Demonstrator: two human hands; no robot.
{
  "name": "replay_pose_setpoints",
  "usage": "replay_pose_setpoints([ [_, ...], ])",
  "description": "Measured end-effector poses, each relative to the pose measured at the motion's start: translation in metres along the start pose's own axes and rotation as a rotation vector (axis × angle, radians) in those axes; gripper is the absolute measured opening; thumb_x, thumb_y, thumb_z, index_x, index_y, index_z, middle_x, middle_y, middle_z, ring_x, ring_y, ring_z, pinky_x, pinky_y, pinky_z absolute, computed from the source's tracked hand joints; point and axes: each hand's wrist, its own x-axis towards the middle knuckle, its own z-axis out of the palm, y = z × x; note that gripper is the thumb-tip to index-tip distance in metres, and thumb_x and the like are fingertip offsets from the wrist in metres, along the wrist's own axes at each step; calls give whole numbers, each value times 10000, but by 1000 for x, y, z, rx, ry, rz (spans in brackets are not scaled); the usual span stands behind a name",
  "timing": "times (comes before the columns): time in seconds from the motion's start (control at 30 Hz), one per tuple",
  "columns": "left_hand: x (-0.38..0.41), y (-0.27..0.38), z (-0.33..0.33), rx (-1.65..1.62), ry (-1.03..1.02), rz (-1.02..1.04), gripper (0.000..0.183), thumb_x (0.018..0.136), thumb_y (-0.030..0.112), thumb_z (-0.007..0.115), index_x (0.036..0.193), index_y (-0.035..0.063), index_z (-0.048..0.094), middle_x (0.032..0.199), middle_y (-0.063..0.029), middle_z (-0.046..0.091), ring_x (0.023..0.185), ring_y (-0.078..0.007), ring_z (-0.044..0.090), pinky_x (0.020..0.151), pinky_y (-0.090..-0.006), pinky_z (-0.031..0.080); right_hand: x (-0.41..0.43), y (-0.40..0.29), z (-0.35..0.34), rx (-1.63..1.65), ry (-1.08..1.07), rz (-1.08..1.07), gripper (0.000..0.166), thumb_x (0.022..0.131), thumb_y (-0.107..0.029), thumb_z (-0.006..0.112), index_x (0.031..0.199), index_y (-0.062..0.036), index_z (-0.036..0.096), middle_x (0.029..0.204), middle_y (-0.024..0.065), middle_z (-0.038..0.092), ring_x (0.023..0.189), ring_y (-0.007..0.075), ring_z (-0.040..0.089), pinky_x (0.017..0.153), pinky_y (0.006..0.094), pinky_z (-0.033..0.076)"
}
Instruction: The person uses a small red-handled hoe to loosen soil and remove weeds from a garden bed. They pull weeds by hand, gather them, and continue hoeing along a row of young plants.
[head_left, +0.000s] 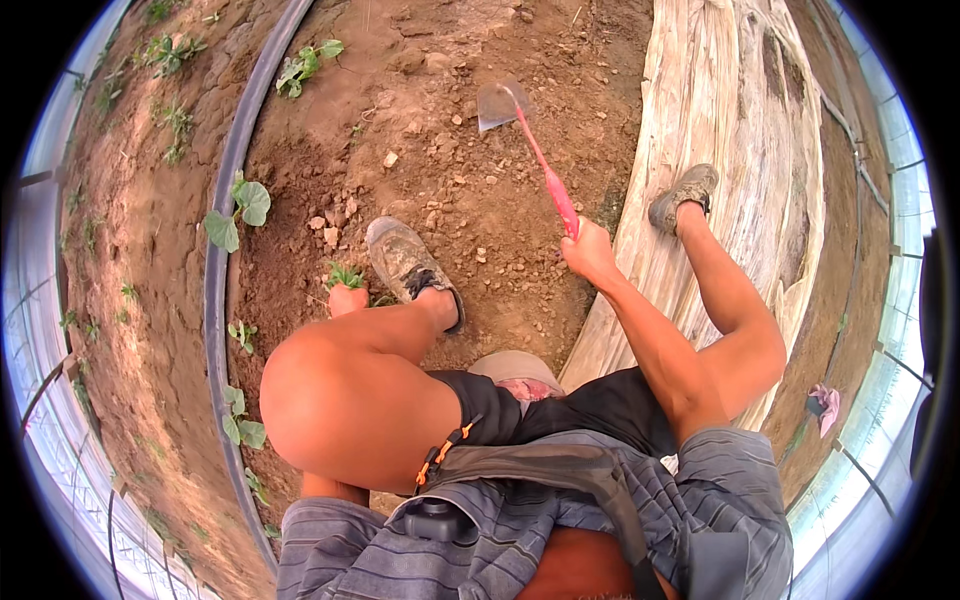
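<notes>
My right hand grips the red handle of a small hand hoe. The hoe's flat metal blade points away from me, over the bare brown soil. Beyond my bent knee, my left hand is closed around a tuft of green weeds, close to the ground beside my left shoe. Most of the left forearm is hidden behind the knee. Small clods lie on the loosened dark soil near that hand.
A black irrigation hose runs along the left, with broad-leaved seedlings beside it. Pale plastic sheeting covers a strip at right, under my right shoe. Translucent greenhouse walls curve at both sides. A pink cloth lies at far right.
</notes>
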Motion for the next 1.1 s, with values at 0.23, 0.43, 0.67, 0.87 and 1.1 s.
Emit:
replay_pose_setpoints([
  [0.23, -2, -8, 6, -48, 24, -44, 224, 860, 196, 700, 997, 22, 733, 1009, -194, 722, 958, -374, 702, 775, -474, 548, 16, -23, 8, -5, -42, -1, 209, 831, -142, 665, 992, -9, 676, 915, 264, 707, 963, 427, 696, 846, 474, 542],
  [0.43, 2, -2, 7, -79, 55, -56, 227, 855, 203, 707, 984, 18, 731, 994, -198, 722, 947, -380, 703, 773, -477, 546, 66, -47, -8, -72, -49, -22, 179, 831, -141, 655, 942, -2, 650, 899, 246, 708, 917, 403, 705, 813, 477, 539],
  [0.67, -6, -11, 15, -189, 111, -141, 232, 850, 212, 715, 970, 14, 730, 977, -203, 723, 935, -386, 703, 769, -481, 543, 25, -39, 3, -8, 14, -97, 117, 824, -116, 638, 873, -18, 599, 787, 188, 669, 775, 354, 679, 753, 439, 518],
  [0.87, -29, -21, 34, -443, 222, -331, 237, 846, 219, 722, 957, 10, 728, 962, -207, 724, 925, -392, 704, 767, -484, 541, -15, -51, 20, 177, -14, -35, 77, 820, -85, 632, 860, -25, 605, 764, 176, 653, 753, 323, 668, 733, 415, 521],
  [1.1, -51, -46, 52, -898, 490, -692, 244, 841, 228, 730, 942, 6, 727, 944, -212, 725, 913, -398, 704, 763, -488, 538, -24, -35, 38, -12, -68, -129, 237, 820, -115, 683, 1029, -5, 662, 923, 251, 706, 944, 421, 698, 834, 467, 539],
])
